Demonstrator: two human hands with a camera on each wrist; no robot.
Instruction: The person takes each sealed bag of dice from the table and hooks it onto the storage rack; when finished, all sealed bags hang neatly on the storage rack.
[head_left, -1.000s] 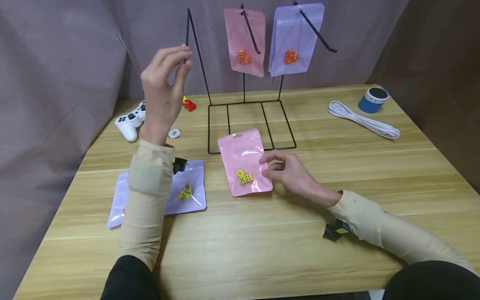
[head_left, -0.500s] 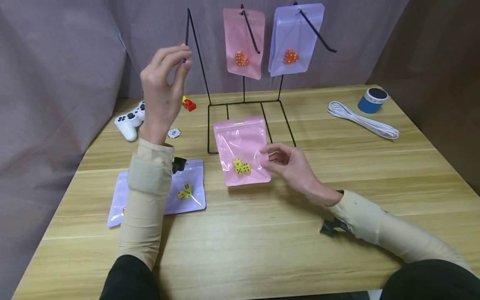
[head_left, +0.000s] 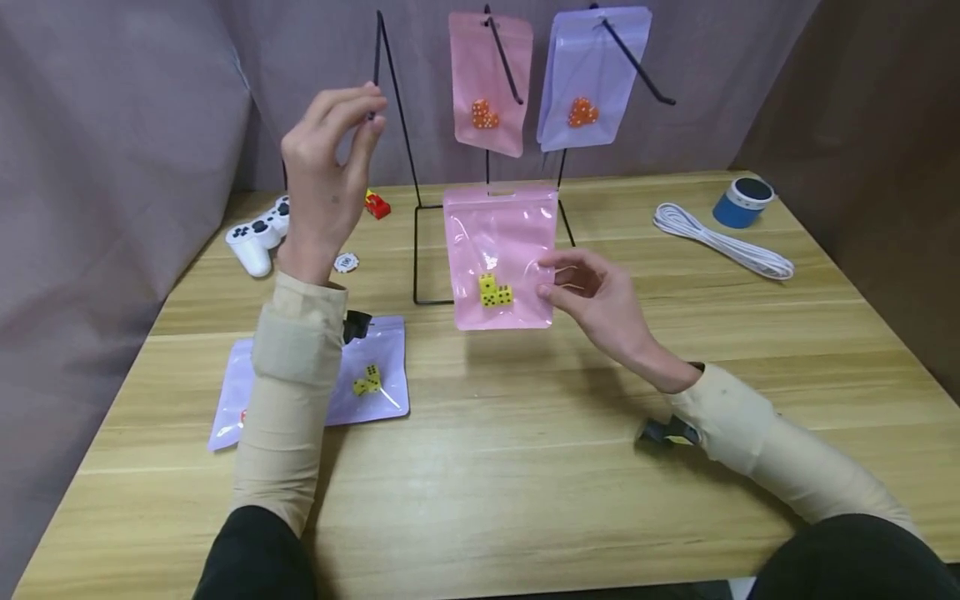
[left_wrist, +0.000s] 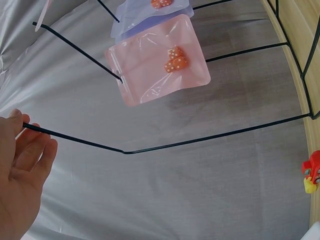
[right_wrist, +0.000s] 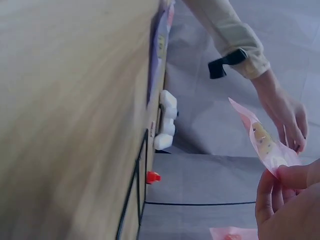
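Right hand (head_left: 600,300) pinches pink pouch (head_left: 501,250); left hand (head_left: 330,179) pinches hook tip, half hidden.

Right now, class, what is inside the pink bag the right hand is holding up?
Yellow dice, about three in a cluster, sit low in the pink bag pinched by the right hand. Their exact count is hard to tell, as they overlap.
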